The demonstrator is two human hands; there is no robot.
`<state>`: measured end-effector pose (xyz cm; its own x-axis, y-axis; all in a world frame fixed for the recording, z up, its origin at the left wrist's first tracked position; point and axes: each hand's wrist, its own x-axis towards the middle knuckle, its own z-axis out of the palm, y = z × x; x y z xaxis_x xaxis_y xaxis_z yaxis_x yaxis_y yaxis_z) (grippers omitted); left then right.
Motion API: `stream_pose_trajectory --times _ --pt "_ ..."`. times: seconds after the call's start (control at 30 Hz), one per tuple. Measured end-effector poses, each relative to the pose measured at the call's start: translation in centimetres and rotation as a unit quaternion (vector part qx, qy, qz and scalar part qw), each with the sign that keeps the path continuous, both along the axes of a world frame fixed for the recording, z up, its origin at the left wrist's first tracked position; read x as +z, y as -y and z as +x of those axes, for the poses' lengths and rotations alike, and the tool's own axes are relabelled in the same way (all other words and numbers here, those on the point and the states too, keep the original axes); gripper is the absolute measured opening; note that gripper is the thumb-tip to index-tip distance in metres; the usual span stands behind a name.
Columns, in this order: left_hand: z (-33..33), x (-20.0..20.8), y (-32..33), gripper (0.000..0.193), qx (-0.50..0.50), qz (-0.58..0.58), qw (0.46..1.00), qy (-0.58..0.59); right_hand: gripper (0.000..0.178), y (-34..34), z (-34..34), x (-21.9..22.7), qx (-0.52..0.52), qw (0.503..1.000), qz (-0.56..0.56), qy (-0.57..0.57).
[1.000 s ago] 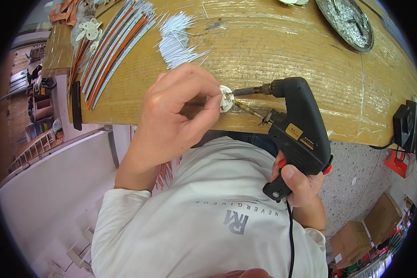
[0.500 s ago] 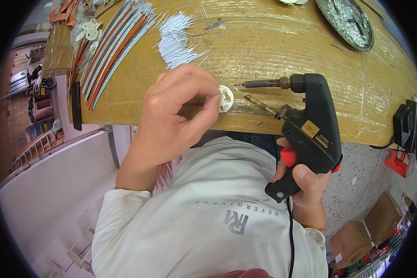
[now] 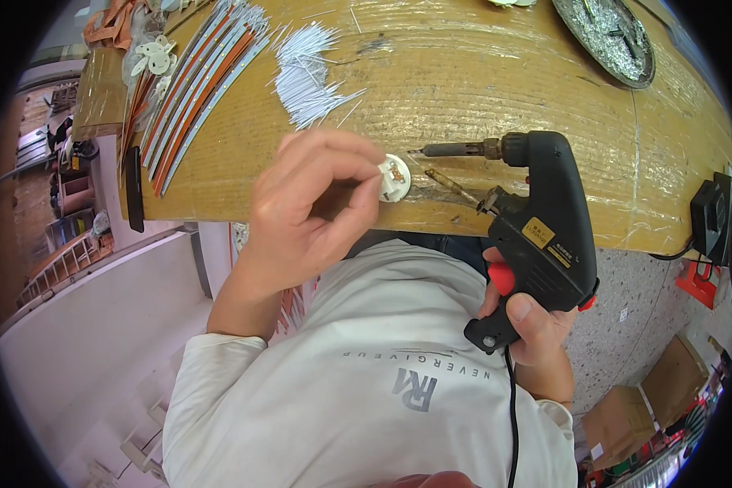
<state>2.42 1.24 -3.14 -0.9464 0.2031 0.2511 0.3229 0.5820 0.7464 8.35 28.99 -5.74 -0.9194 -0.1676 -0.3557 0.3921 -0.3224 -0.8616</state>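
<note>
Near the table's front edge, my left hand is closed in a pinch at the left rim of a small round white plastic part. Coppery metal pieces show on that part's face; the fingers cover its left side. My right hand is wrapped round the grip of a black pistol-shaped soldering gun with a red trigger. Its dark, narrow tip points left and ends just right of the white part, apart from it. Below the tip, a brassy feed tube slants toward the same spot. A black cord hangs from the grip.
A pile of thin white wires lies beyond my left hand. Left of it are orange and white strips and white plastic pieces. A round metal dish with silvery bits stands far right; a black device sits at the right edge.
My left hand has come slightly nearer to me, and more of the white part's face shows. The soldering gun has shifted a little to the left.
</note>
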Motion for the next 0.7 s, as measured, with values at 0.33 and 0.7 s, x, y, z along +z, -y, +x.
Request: stream_pose_trajectory --times 0.33,0.7 --pt "-0.4 -1.9 0.7 0.02 -0.096 0.007 0.979 -0.178 0.073 0.2 0.1 0.2 0.0 1.0 0.005 -0.024" --pt "-0.3 -1.7 0.9 0.024 -0.088 -0.017 0.97 -0.227 0.075 0.1 0.3 0.4 0.019 0.999 0.008 -0.028"
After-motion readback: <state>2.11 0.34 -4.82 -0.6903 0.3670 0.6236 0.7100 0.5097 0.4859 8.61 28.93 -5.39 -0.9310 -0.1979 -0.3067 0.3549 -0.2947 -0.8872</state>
